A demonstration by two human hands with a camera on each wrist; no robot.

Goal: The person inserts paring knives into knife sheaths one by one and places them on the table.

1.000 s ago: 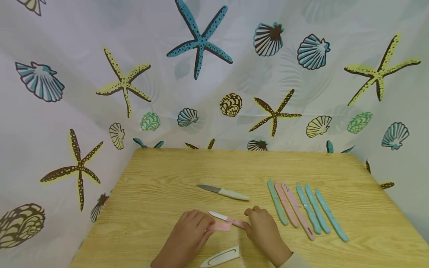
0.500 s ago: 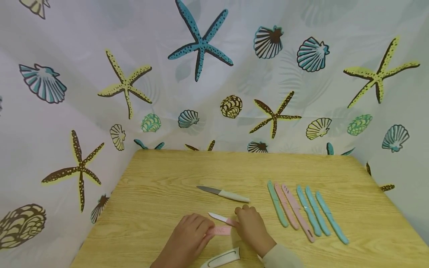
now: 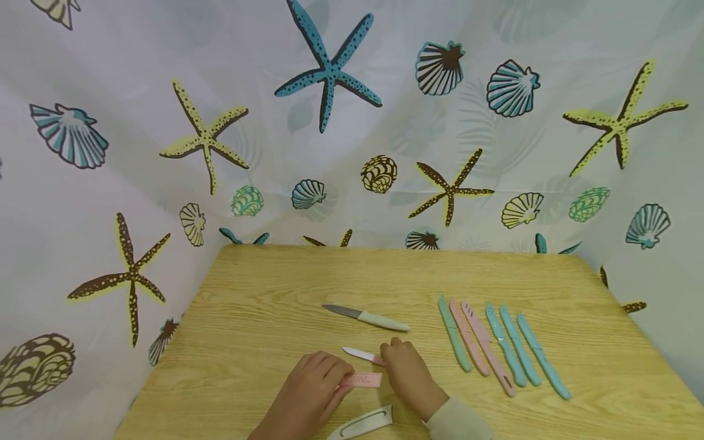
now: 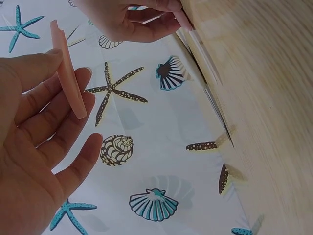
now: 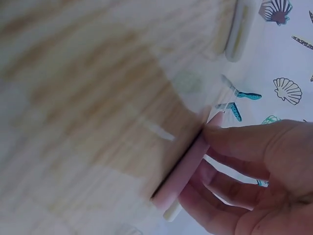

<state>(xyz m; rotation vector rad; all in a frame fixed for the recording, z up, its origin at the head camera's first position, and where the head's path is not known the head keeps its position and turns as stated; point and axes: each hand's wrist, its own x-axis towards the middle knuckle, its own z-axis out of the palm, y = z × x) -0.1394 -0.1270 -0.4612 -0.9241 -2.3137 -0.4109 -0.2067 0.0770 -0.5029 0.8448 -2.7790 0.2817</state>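
Between thumb and fingers, my left hand [image 3: 313, 388] pinches a pink knife sheath [image 3: 364, 380], raised clear of the fingertips' far end in the left wrist view [image 4: 71, 81]. My right hand [image 3: 409, 376] grips the pink handle [image 5: 183, 171] of a small knife [image 3: 360, 354] with a pale blade pointing left; most of the handle is hidden by the fingers in the head view. The knife is low over the table or on it, apart from the sheath. Behind it lies a white-handled knife [image 3: 382, 320] with a grey blade. A white sheath [image 3: 363, 423] lies in front, between the forearms.
On the right lies a row of sheathed knives: one green [image 3: 455, 333], a pink one [image 3: 469, 336], a wider pink one [image 3: 488, 348] and several blue ones [image 3: 519, 347]. The wooden table [image 3: 275, 275] meets a shell-patterned cloth [image 3: 352, 140] at its back and sides.
My right hand has shifted left along the pink knife's handle, covering more of it and nearing the blade. The left hand with the sheath has hardly moved.
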